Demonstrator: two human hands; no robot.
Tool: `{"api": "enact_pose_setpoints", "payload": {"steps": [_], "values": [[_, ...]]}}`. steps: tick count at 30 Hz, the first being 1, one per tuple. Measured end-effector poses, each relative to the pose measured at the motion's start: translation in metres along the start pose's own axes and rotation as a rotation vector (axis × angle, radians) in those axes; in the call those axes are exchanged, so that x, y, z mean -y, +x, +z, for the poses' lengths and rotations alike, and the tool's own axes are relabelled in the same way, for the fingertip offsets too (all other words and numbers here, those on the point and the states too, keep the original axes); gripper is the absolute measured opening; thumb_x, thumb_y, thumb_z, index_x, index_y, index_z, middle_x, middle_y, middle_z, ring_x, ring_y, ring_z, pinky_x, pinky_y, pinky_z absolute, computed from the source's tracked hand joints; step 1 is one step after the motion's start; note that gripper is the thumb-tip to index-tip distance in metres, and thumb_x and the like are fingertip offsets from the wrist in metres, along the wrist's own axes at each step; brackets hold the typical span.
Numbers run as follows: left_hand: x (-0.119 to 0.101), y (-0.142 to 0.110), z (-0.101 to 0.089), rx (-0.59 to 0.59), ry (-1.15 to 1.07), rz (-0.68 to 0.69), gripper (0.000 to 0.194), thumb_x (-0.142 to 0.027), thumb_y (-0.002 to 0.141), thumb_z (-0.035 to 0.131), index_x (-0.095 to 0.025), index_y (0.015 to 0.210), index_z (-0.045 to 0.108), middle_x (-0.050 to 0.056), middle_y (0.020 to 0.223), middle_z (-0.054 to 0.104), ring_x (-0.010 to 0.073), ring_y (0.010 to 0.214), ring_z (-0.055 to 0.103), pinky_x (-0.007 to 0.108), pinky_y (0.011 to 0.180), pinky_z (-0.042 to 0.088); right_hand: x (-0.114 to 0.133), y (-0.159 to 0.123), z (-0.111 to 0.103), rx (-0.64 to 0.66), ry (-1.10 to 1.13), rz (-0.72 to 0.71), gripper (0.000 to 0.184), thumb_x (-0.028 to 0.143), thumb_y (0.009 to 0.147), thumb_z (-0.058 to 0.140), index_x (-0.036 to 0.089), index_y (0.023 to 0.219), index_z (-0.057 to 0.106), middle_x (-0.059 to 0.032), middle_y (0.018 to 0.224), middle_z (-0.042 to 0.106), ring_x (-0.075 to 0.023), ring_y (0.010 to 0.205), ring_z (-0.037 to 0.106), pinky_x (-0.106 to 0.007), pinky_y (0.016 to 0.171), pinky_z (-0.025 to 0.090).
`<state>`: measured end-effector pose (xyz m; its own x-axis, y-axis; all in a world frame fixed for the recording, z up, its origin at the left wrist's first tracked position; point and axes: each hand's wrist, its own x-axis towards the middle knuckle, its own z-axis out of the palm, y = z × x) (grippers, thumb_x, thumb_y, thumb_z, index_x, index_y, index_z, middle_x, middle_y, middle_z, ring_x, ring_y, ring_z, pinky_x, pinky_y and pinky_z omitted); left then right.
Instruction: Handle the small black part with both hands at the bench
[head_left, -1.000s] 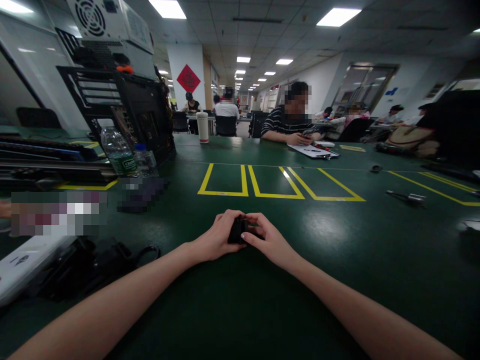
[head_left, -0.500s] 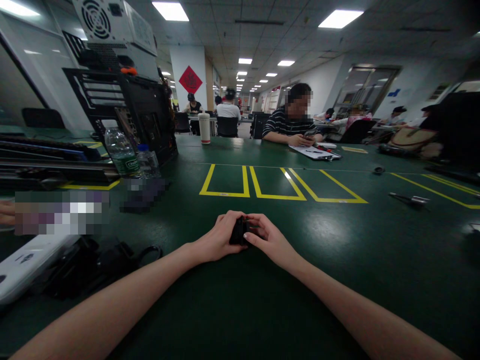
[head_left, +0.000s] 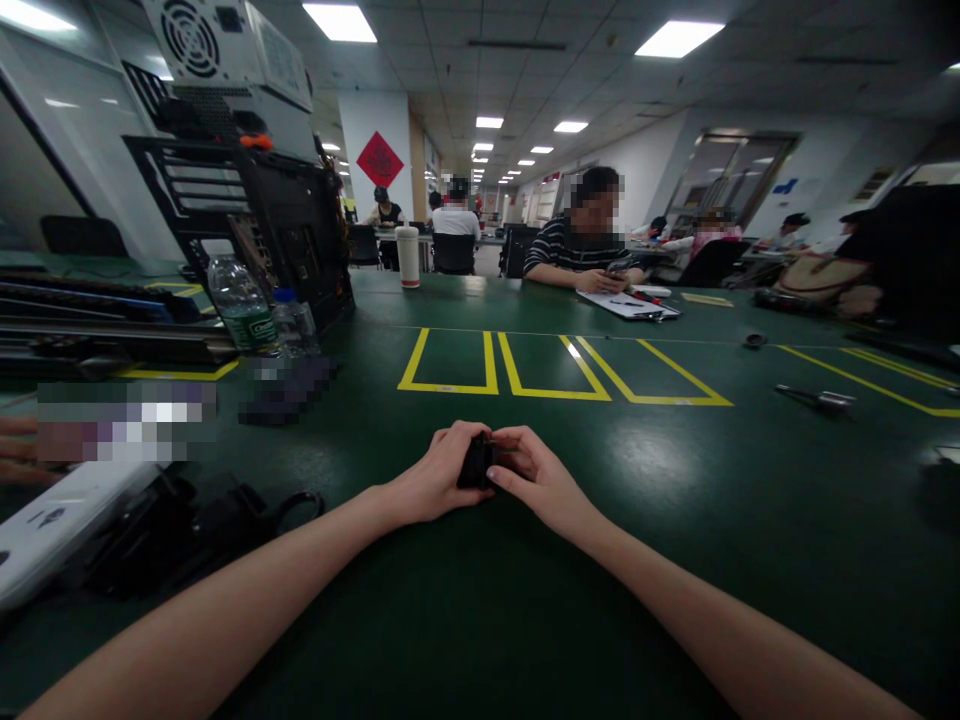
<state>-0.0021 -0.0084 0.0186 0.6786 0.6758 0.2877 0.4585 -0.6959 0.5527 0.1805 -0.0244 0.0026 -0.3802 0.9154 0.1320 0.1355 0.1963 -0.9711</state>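
One black part (head_left: 474,464), this side of yellow tape (head_left: 450,388) | left hand (head_left: 435,478) — wrapping it | right hand (head_left: 536,474) — pinching right edge

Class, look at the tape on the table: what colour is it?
The tape is yellow; it shows best in the head view.

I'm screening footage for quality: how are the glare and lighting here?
Head view: a hazy glare patch whitens the dark green tabletop right of the right hand; the small black object it touches shows little detail in the dim light; white ceiling lights look blown out.
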Motion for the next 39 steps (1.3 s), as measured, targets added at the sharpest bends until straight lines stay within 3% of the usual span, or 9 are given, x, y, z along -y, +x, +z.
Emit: {"api": "enact_pose_setpoints", "payload": {"steps": [6,12,17,24,29,39], "values": [[-0.001,-0.001,-0.001,-0.005,-0.001,0.013,0.056,-0.02,0.071,0.062,-0.024,0.117,0.03,0.008,0.114,0.042,0.0247,0.103,0.044,0.044,0.088,0.036,0.0,-0.001,-0.001,0.06,0.0,-0.035,0.028,0.017,0.075,0.057,0.023,0.099,0.046,-0.0012,0.104,0.053,-0.0178,0.102,0.053,-0.038,0.089,0.044],[-0.001,-0.001,-0.001,-0.001,-0.005,0.021,0.055,-0.021,0.072,0.062,-0.023,0.117,0.03,0.008,0.113,0.042,0.0235,0.102,0.044,0.042,0.087,0.037,-0.004,-0.001,0.001,0.013,0.0,-0.04,0.023,0.021,0.076,0.056,0.023,0.096,0.047,-0.0018,0.104,0.052,-0.0188,0.101,0.053,-0.037,0.083,0.047],[-0.001,0.0,0.001,-0.021,0.008,0.024,0.057,-0.021,0.071,0.063,-0.022,0.117,0.031,0.008,0.112,0.043,0.0242,0.101,0.044,0.042,0.087,0.037,-0.003,0.001,0.0,0.009,0.002,0.001,0.032,0.019,0.074,0.057,0.022,0.104,0.045,-0.0032,0.106,0.054,-0.0184,0.102,0.053,-0.039,0.089,0.043],[0.0,0.001,0.001,-0.024,-0.006,0.013,0.057,-0.021,0.07,0.064,-0.024,0.117,0.031,0.008,0.112,0.043,0.0248,0.101,0.045,0.043,0.086,0.037,-0.005,-0.001,-0.001,-0.06,0.004,0.005,0.028,0.02,0.072,0.06,0.02,0.097,0.045,-0.0027,0.097,0.057,-0.0178,0.096,0.057,-0.039,0.086,0.046],[0.0,0.001,0.0,0.0,-0.019,0.003,0.057,-0.022,0.072,0.063,-0.024,0.118,0.03,0.008,0.113,0.042,0.0247,0.103,0.044,0.044,0.087,0.037,-0.008,0.003,0.0,-0.073,0.05,0.019,0.034,0.02,0.07,0.063,0.021,0.1,0.046,-0.0034,0.103,0.056,-0.0178,0.097,0.056,-0.037,0.085,0.047],[0.011,0.0,0.009,-0.035,-0.008,0.025,0.06,-0.024,0.07,0.065,-0.024,0.118,0.029,0.006,0.113,0.041,0.0231,0.101,0.043,0.041,0.088,0.038,-0.002,0.003,0.001,-0.016,0.1,0.042,0.017,0.025,0.076,0.056,0.019,0.092,0.055,-0.0011,0.093,0.059,-0.0163,0.092,0.057,-0.035,0.084,0.046]]}}
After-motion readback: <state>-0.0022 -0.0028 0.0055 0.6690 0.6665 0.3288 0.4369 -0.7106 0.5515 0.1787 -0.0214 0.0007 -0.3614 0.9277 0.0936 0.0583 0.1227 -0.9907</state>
